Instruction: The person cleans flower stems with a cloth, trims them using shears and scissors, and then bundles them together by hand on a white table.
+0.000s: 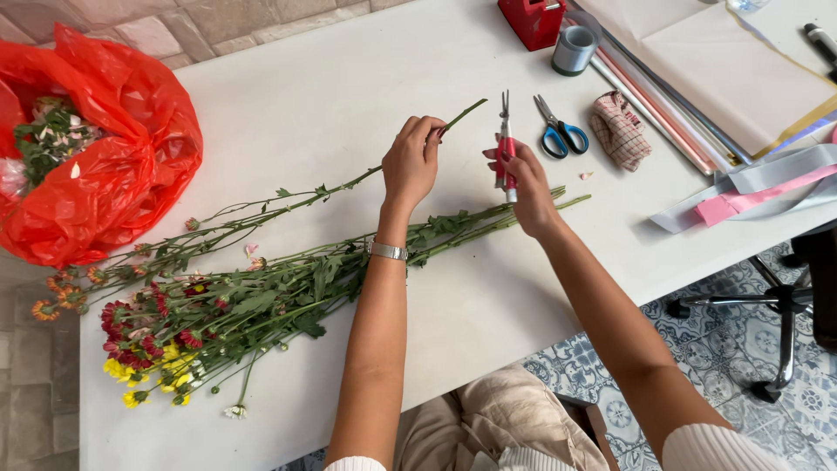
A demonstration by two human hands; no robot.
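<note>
Green and thin, a single flower stem (pixel 366 177) is lying slanted across the white table (pixel 305 96), its cut end pointing toward one o'clock; the left hand (pixel 411 161) is pinching it near that end, grip closed on it between thumb and fingertips. The right hand (pixel 521 179) is wrapping a closed grip around the red handles of a pair of floral snips (pixel 505 148), whose narrow metal blades are pointing to twelve o'clock, just beside the stem's tip but not touching it. To trim well, I judge the stem should be held taut and the blades set at a slant across it, close to the pinching fingers yet clear of them. At seven o'clock from the left hand, a loose bunch of chrysanthemums (pixel 200 318) is sprawling, leafy and wiry, with small red, yellow and orange heads. A crinkled red plastic bag (pixel 113 166) is sitting at nine o'clock, glossy and full of clippings. Blue-handled scissors (pixel 558 129), a checked cloth (pixel 621 129) and satin ribbons (pixel 750 187) are lying at two o'clock
</note>
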